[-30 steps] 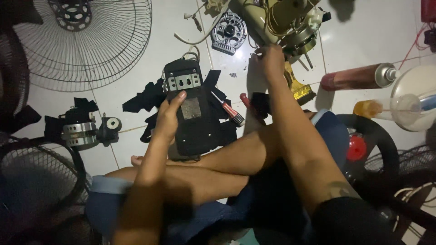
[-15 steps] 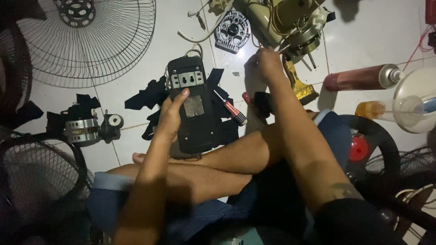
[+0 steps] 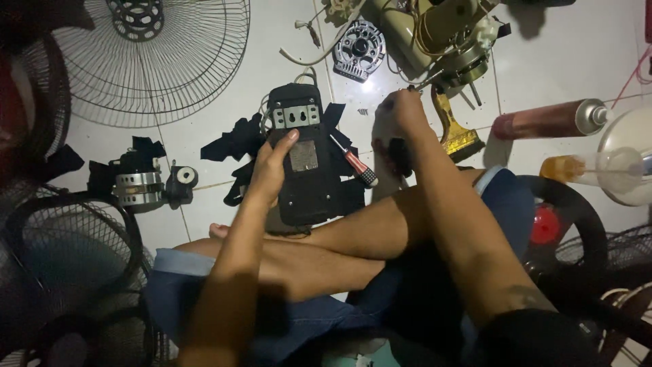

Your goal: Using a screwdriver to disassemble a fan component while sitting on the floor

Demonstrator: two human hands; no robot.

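Note:
My left hand (image 3: 275, 162) lies on a black fan base housing (image 3: 309, 170) with a grey metal bracket at its far end; the fingers are flat on top and the thumb is against its left side. My right hand (image 3: 401, 114) reaches out to the white floor just right of the housing, fingers bunched and pointing down. What it holds, if anything, is hidden. A small dark object (image 3: 399, 156) lies under its wrist. A red-handled screwdriver (image 3: 354, 163) rests against the housing's right edge. Tiny screws (image 3: 363, 111) lie near the right hand.
I sit cross-legged on white tiles. A wire fan guard (image 3: 156, 54) lies far left, a fan motor (image 3: 139, 180) left, and a round metal motor cover (image 3: 358, 49) and a beige motor assembly (image 3: 441, 34) ahead. A spray can (image 3: 550, 119), a yellow-handled brush (image 3: 454, 132) and a red-hubbed fan (image 3: 550, 224) are right.
My right hand has shifted slightly nearer and lower toward the floor beside the housing. My left hand stays on the black housing.

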